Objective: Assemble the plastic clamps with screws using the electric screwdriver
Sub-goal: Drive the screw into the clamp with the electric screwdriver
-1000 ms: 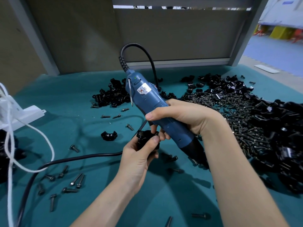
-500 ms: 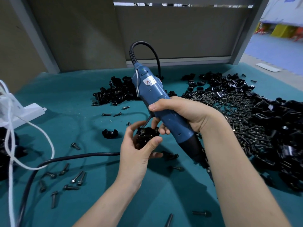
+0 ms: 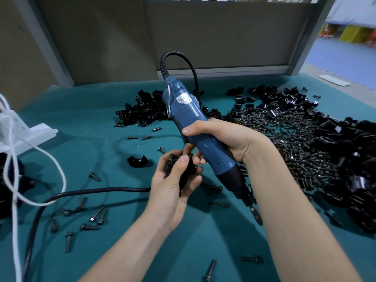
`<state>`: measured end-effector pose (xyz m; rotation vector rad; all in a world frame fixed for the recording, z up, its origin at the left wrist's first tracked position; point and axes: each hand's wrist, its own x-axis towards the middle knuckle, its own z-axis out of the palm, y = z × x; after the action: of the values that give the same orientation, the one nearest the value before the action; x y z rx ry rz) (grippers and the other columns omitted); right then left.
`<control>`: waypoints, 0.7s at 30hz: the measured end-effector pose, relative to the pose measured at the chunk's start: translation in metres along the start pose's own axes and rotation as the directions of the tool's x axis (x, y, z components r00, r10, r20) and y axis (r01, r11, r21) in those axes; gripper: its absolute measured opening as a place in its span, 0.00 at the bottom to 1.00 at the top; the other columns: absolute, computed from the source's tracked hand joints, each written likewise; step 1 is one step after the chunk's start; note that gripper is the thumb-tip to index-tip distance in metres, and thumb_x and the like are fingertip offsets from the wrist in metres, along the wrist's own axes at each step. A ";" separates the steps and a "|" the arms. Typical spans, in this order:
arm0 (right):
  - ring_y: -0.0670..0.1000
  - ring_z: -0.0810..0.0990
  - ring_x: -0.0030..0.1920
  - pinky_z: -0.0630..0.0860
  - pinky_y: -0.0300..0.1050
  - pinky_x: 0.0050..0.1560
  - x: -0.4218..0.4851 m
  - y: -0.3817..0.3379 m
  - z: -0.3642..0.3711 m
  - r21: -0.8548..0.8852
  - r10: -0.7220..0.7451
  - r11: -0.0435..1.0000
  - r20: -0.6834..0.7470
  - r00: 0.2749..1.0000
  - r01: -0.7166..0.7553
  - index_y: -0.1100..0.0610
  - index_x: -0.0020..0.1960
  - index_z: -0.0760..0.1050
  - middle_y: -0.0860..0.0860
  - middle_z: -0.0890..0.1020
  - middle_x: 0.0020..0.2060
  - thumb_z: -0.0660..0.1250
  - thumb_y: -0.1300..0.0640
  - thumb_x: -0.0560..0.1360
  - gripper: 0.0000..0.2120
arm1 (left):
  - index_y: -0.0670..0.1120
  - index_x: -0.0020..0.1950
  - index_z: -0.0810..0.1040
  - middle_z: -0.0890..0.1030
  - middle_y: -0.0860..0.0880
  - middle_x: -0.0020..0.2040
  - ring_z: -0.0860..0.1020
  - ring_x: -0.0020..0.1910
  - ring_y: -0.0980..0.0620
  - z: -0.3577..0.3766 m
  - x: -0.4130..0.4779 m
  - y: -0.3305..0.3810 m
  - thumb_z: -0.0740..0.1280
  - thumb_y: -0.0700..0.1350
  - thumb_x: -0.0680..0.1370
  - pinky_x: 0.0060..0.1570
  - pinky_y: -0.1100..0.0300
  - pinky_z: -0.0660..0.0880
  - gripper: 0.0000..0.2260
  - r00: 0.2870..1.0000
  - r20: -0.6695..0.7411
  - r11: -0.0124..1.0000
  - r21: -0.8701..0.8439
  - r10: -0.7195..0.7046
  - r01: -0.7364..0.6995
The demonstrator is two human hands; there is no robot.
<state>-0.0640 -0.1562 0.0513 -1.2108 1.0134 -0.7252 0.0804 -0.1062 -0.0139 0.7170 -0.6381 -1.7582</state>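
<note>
1. Teal table mat: layout unchanged over the last second. The heap of screws lies on the right and the pile of clamp halves at the back.
2. Electric screwdriver: a second ago it leaned further left; it now stands steeper, with its cord end higher. The bit points down and to the right, well away from the work.
3. Right hand: clenched round the blue barrel, thumb across the top. Its lower fingertips reach down to the clamp, as before.
4. Left hand: half a second ago its fingers were spread and the index lifted. They have now closed again, with the thumb pressed over the part.
5. Plastic clamp: held in the left hand above the mat, just beside the screwdriver barrel. It appears to have been turned or re-seated in the grasp. Whether a screw sits in it I cannot tell.
6. Reading: this was a regrip, not a fastening. The bit has yet to meet a screw head, so driving is not yet begun. One single clamp half lies untouched to the left
</note>
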 end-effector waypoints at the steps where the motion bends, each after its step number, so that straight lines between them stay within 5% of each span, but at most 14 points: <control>1: 0.51 0.79 0.27 0.77 0.40 0.29 0.000 0.000 0.000 0.005 0.006 1.000 0.003 1.000 -0.006 0.59 0.47 0.73 0.56 0.82 0.36 0.73 0.51 0.66 0.16 | 0.52 0.40 0.78 0.82 0.50 0.36 0.82 0.34 0.53 0.000 0.000 0.000 0.71 0.45 0.67 0.27 0.67 0.76 0.05 1.000 -0.006 1.000 -0.001 -0.009 0.009; 4: 0.51 0.79 0.28 0.78 0.41 0.30 0.001 0.000 0.001 0.036 0.026 0.999 0.007 1.000 -0.026 0.59 0.47 0.73 0.56 0.82 0.36 0.73 0.51 0.66 0.16 | 0.52 0.37 0.77 0.81 0.51 0.36 0.82 0.34 0.54 0.000 0.001 0.001 0.72 0.47 0.66 0.23 0.70 0.73 0.05 0.998 -0.027 0.999 -0.010 -0.054 0.053; 14: 0.52 0.78 0.27 0.77 0.41 0.28 0.003 0.002 0.000 0.035 0.022 0.999 0.002 1.000 -0.022 0.59 0.47 0.72 0.58 0.82 0.37 0.72 0.52 0.68 0.15 | 0.47 0.49 0.76 0.81 0.51 0.37 0.78 0.30 0.57 0.002 -0.001 0.001 0.70 0.48 0.67 0.17 0.73 0.66 0.13 0.985 -0.001 0.985 -0.027 -0.170 0.170; 21: 0.52 0.78 0.27 0.77 0.40 0.29 0.003 0.003 0.001 0.026 0.016 1.000 0.010 1.000 -0.017 0.60 0.47 0.72 0.58 0.82 0.37 0.72 0.52 0.68 0.15 | 0.51 0.41 0.86 0.79 0.52 0.36 0.75 0.28 0.58 0.002 -0.001 0.004 0.66 0.49 0.70 0.16 0.72 0.63 0.09 0.980 0.088 0.979 -0.082 -0.180 0.187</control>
<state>-0.0619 -0.1579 0.0480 -1.1813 1.0021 -0.7169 0.0816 -0.1062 -0.0089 0.6633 -0.5566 -1.9813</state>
